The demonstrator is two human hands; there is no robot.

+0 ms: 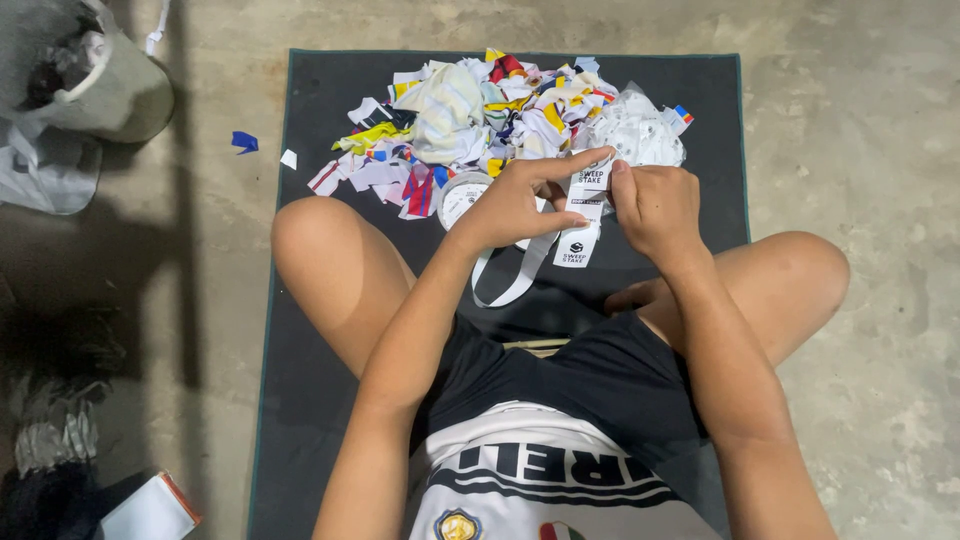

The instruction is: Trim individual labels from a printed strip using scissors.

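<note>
I see the left hand (515, 205) and right hand (652, 205) both pinching a white label strip (583, 215), just before the scrap pile (500, 115). I judge the strip is being handled piece by piece; next needs a steady grip near one label's edge

A narrow white label strip (583, 215) with black print was held between both hands, before a pile of colourful labels (480, 115).

A dark mat (310, 420) with a green edge lies on the grey concrete floor (860, 130). At the upper left of the frame a grey bag (110, 85) rests on pale sheeting (40, 175). A blue scrap (244, 141) and a white scrap (288, 158) lie just off the mat's left edge. At the lower left sits a white box with an orange edge (150, 512).
</note>
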